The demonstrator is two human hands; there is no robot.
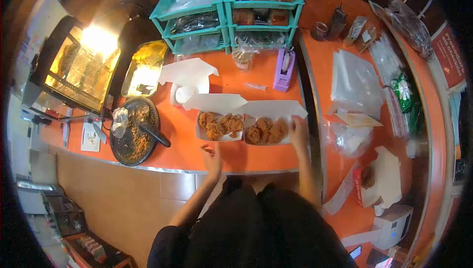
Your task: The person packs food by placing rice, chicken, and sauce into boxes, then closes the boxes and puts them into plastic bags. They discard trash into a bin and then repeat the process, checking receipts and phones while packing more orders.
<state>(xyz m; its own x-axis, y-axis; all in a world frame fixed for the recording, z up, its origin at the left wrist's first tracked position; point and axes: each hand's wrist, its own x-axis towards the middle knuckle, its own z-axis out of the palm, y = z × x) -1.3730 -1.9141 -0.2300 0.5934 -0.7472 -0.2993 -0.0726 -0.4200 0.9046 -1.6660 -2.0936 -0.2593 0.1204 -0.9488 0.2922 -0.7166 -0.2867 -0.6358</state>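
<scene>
Where the right-hand counter comes nearest, one white printer (394, 226) stands, and just beyond it lies one open box (389, 177) with a brown piece of food inside. At the near edge of the orange table (266, 162), the left hand (212, 157) is half open with its fingers loosely bent; it shows nothing in its grasp and is just in front of the boxes. The right hand (297, 131) is at the right side of the second box, its fingers against the edge; how firmly they close on it I cannot tell. Two chicken boxes (244, 132) stand side by side between the hands, lids up, both holding fried chicken (215, 126); the pieces overlap too much to count. To their left are one dark stone mortar (129, 152) and one pestle (156, 135), with one clear bag (119, 123) lying on the mortar. Farther back come one rice box (189, 78) with a white bundle inside, one purple stapler (284, 68), one metal tray (144, 68), and two stacks of green racks (227, 22).
</scene>
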